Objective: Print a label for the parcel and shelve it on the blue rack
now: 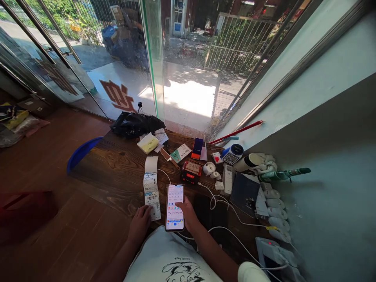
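Note:
My right hand grips a smartphone with a lit screen of small icons; the thumb lies over the screen's right side. A white cable runs from the phone's top end. To the left, my left hand has its fingers curled at the lower left edge of a strip of printed shipping labels, its fingertips on the paper. The strip lies along the wooden table and is blank at its far end. A small black and red label printer stands beyond the phone.
A knife, a yellow-wrapped packet and a black plastic bag lie farther back. Rolls of tape or paper, loose white cables and a QR-code stand crowd the right side. A blue chair stands left.

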Motion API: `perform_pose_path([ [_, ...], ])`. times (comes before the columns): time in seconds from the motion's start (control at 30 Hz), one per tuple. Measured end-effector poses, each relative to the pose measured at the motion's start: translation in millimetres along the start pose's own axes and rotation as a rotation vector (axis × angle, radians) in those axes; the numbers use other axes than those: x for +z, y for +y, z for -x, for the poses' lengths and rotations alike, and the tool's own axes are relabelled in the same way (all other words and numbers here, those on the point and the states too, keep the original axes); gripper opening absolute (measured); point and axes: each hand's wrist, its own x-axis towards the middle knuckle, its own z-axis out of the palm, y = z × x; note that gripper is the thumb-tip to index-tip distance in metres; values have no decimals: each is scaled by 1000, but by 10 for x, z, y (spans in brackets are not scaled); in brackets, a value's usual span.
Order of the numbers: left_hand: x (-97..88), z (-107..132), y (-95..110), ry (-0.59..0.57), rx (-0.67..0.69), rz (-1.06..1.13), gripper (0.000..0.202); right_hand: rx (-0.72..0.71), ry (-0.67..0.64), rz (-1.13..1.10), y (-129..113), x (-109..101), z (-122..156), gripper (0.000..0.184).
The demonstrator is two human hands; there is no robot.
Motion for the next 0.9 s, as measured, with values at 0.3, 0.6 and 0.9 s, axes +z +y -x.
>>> perform_pose_path([
  [0.3, -44, -12, 41, -35, -30, 8, 40, 18, -7, -9, -12, -27, -7, 28],
  [0.6, -63, -13, 55, -51, -43, 31, 40, 0, -19, 36, -29, 7, 17, 38],
  [0.9, -106, -14, 91, -37, -58, 70, 40, 12, -14, 19, -46, -12, 22, 30],
])
